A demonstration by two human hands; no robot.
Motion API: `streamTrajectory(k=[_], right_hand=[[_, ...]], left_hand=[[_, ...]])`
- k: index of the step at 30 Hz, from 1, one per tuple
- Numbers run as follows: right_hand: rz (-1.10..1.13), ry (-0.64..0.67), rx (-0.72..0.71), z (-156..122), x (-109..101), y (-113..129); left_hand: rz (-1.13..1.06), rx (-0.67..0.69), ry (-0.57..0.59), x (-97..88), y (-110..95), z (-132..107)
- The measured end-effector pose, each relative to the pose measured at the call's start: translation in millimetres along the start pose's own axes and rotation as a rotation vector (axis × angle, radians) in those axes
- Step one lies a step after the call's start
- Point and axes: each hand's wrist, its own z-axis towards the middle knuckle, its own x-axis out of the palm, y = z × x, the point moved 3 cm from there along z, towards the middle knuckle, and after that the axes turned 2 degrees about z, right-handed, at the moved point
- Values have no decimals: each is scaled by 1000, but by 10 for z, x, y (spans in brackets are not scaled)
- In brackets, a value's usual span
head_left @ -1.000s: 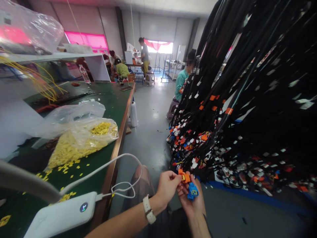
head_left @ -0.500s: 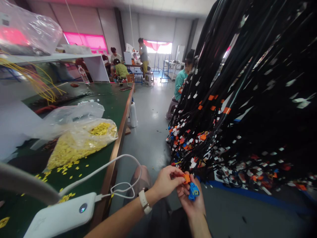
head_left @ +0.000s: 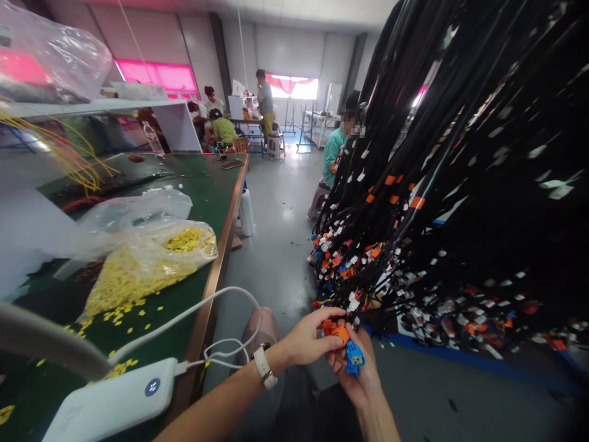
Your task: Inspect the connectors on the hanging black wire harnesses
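Left hand (head_left: 310, 339) has shifted farther over the orange connector (head_left: 341, 333), fingers pinching it beside the blue connector (head_left: 354, 351) clasped by right hand (head_left: 364, 376); yellow insert (head_left: 356, 361) seemingly seated in blue, orange's obscured, loose yellow pieces (head_left: 139, 302) remaining on bench (head_left: 207, 191).

The left forearm (head_left: 216, 396) comes in low beside the near end of the right edge of the worktop (head_left: 226, 235) and slants forward and to the right. Its wrist (head_left: 268, 363) is nearly straight, and the left hand (head_left: 307, 339) has its back up, index finger arched forward and thumb reaching across below in a pinch. The right forearm (head_left: 381, 425) rises steeply, leaning left; the right hand (head_left: 361, 380) is palm up, fingers curled inward, thumb raised. Both hands meet well clear of that edge, above the lap, near a bent knee (head_left: 265, 326).
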Motion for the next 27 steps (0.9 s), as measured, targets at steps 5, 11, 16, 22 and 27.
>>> streamTrajectory(k=[5, 11, 16, 22, 27], right_hand=[[-51, -11, 43, -14, -29, -1], [-33, 5, 86, -47, 64, -6], [-38, 35, 86, -65, 79, -16], [-11, 47, 64, -91, 126, 7], [9, 56, 42, -144, 132, 18]], left_hand=[[-8, 50, 62, 19, -20, -5], [177, 187, -66, 2, -83, -29], [172, 158, -111, 36, -67, -45], [229, 188, -125, 41, -116, -56], [255, 213, 106, -19, -141, -32]])
